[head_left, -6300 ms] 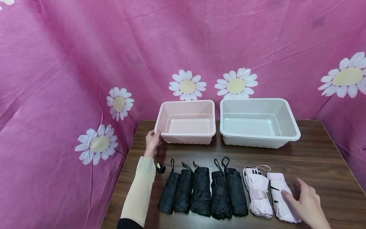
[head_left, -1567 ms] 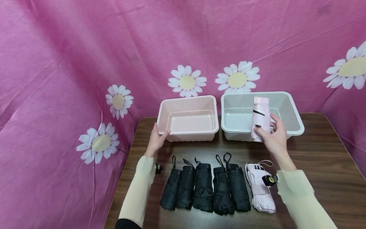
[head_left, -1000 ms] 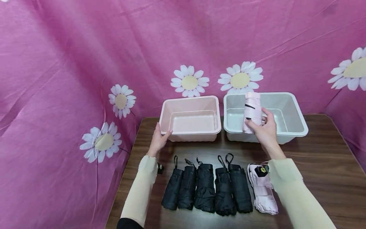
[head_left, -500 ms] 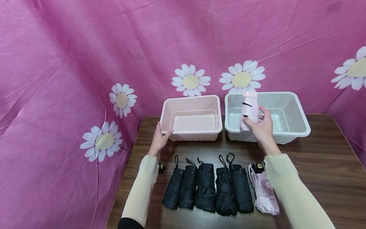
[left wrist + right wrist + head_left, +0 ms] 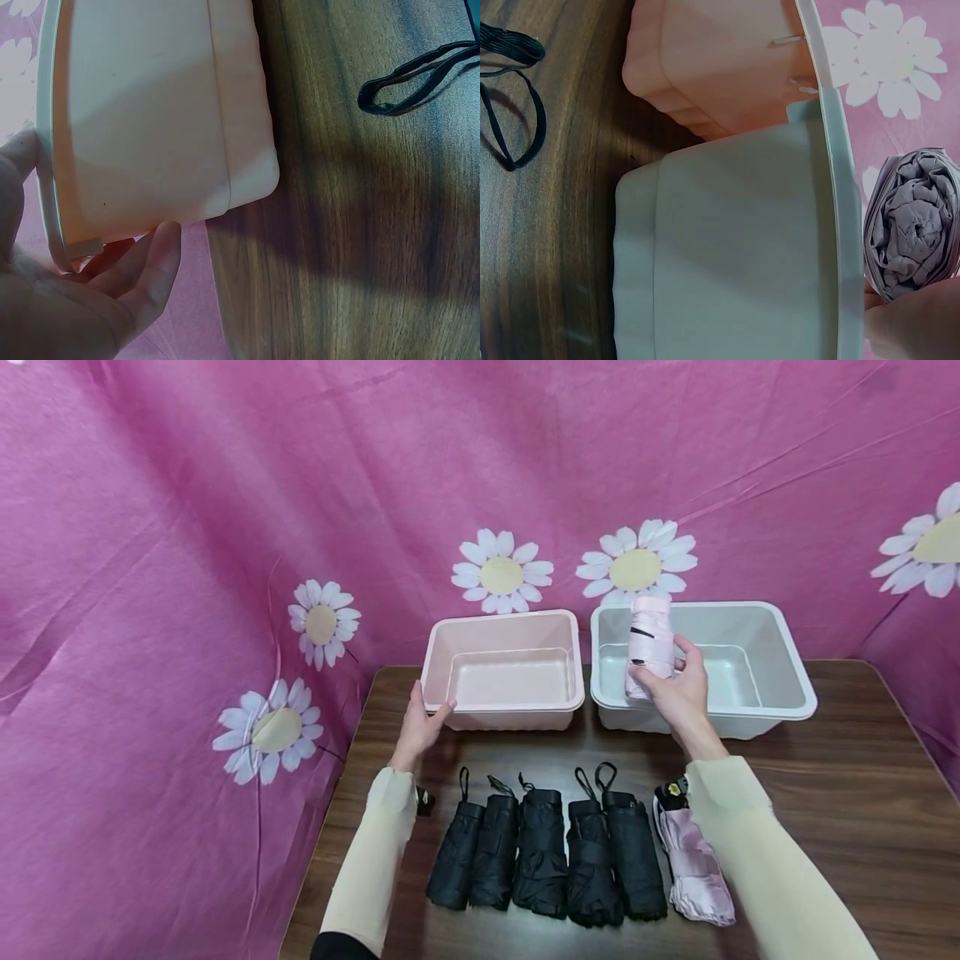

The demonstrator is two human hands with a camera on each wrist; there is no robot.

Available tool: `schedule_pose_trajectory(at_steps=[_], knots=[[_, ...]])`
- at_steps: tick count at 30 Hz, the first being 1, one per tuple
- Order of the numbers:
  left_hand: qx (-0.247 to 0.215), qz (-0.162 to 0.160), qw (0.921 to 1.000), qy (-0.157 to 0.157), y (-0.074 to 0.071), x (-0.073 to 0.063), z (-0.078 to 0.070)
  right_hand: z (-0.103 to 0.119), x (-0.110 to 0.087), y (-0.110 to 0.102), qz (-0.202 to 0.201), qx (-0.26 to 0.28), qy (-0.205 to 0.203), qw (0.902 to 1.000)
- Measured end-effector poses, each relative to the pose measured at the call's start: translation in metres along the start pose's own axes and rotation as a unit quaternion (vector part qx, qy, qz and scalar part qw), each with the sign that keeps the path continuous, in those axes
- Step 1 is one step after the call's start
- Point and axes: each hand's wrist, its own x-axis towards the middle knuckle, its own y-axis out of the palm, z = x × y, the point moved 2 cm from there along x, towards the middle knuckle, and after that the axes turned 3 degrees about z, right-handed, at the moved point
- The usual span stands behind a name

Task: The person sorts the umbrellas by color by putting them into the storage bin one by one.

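Observation:
A folded pale pink umbrella (image 5: 651, 639) stands upright in the grip of my right hand (image 5: 678, 689), overlapping the front rim and inside of the pale grey-green bin (image 5: 776, 710). The right wrist view shows the gathered end of this umbrella (image 5: 915, 225) beside the bin's rim, with fingertips at its edge. My left hand (image 5: 418, 727) holds the front left corner of the pink bin (image 5: 517, 718), thumb and fingers about the rim. In the left wrist view, fingers (image 5: 161, 262) curl below the pink bin's corner (image 5: 150, 135).
Several folded black umbrellas (image 5: 542, 856) lie in a row on the wooden table (image 5: 832, 777). A second pale pink umbrella (image 5: 697, 868) lies at the row's right end, partly under the right wrist. A pink cloth with daisies (image 5: 420, 485) hangs behind.
My right hand has picked up the rightmost pink umbrella from the table and carried it over the grey-green bin, then slightly left. My left hand keeps to the pink bin's corner, its thumb spread wider.

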Motion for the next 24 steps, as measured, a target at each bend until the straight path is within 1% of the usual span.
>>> schedule_pose_trajectory(at_steps=[7,9,13,15,18,24], knots=[[-0.003,-0.001,1.0000,-0.003,0.001,0.001,0.001,0.000,0.002,0.004,-0.002,0.009,0.001,1.0000],[-0.004,-0.001,1.0000,-0.003,0.001,0.001,0.001,0.000,0.002,0.005,0.004,0.009,-0.002,0.9999],[-0.007,0.000,1.0000,-0.004,0.000,0.000,0.000,-0.001,0.002,0.005,0.025,-0.009,-0.013,0.9995],[-0.006,0.001,1.0000,-0.004,0.000,-0.001,-0.001,-0.002,0.001,0.004,0.028,-0.020,-0.021,0.9992],[-0.008,0.002,1.0000,-0.002,0.000,-0.002,-0.001,-0.002,0.000,0.003,0.012,-0.027,-0.022,0.9993],[-0.008,0.006,0.9999,-0.002,0.000,0.000,0.001,-0.002,-0.003,-0.006,-0.035,-0.008,-0.004,0.9993]])
